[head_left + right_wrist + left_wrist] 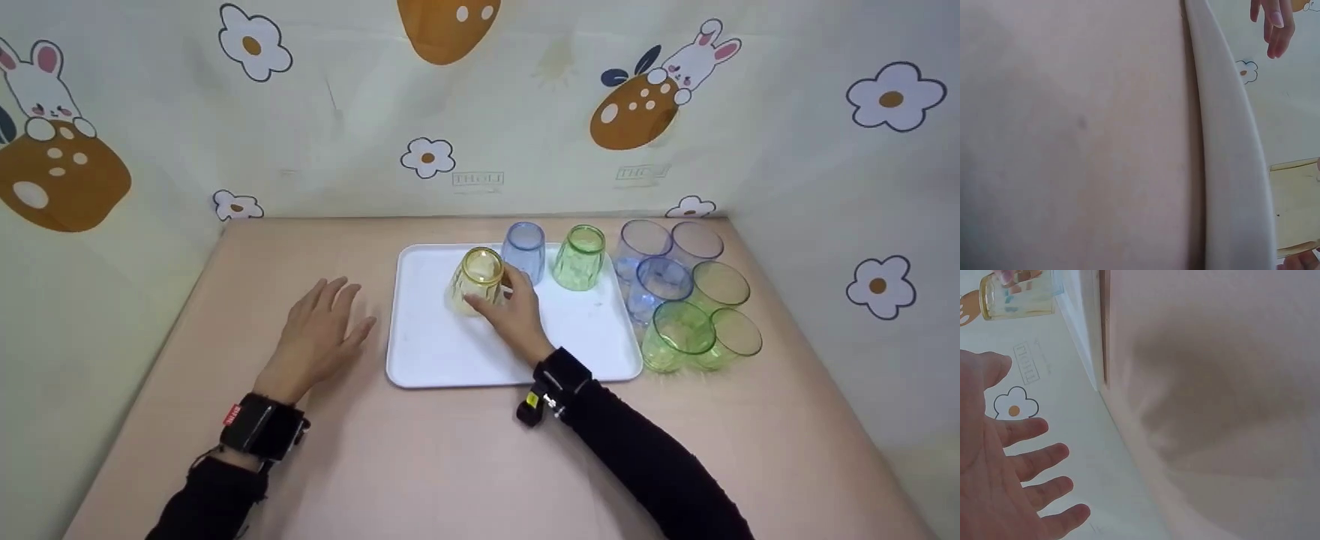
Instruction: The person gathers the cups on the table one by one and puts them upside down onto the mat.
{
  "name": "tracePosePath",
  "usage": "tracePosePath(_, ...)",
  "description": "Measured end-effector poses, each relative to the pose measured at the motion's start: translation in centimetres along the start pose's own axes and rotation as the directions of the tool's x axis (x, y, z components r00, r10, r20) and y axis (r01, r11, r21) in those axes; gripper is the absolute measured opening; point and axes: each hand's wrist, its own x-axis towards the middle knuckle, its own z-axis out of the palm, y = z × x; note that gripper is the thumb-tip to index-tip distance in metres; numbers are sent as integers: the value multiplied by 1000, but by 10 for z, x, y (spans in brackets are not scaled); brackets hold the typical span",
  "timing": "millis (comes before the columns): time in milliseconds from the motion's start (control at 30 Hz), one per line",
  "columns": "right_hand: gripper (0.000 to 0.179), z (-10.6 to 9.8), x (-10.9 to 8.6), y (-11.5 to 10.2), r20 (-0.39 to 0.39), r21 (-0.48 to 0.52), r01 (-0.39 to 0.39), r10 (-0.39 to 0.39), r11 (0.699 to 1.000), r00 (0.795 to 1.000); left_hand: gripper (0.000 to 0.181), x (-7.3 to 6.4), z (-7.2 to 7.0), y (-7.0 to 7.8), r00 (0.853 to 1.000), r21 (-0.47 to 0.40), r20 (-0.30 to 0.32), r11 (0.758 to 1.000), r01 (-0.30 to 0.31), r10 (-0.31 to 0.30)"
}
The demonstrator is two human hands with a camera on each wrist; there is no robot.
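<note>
My right hand (517,313) grips a yellow glass (478,279) by its side, thumb in front and fingers behind. The glass stands upside down over the left half of a white tray (450,364); it also shows in the left wrist view and at the right edge of the right wrist view. Right behind it on the tray is an upturned blue glass (524,251), and beside that an upturned green glass (580,257). My left hand (316,334) holds nothing, its fingers spread, left of the tray and apart from it.
Several glasses stand mouth up against the tray's right side: purple-blue ones (664,279) toward the back and green ones (684,328) in front. A patterned wall covering (337,150) closes off the back and both sides of the pinkish table (420,457).
</note>
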Motion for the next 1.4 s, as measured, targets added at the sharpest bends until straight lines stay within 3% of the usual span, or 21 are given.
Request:
tracePosePath(400,71,13,9,0,-14,7,-29,29,1000,999,60,-8,5,-3,1000,-60,-4,998,-2,2)
tracePosePath(800,69,29,22,-10,-48,-166,-57,50,984,998,59,-10,4,2,1000,-92,24,996,-2,4)
tracePosePath(1067,71,34,27,-9,-47,-278,-60,49,959,998,58,-10,7,0,999,-116,6,993,-33,34)
tracePosePath(1400,67,35,31,-12,-35,-308,-71,64,949,997,59,-11,6,3,999,-123,28,992,-23,26)
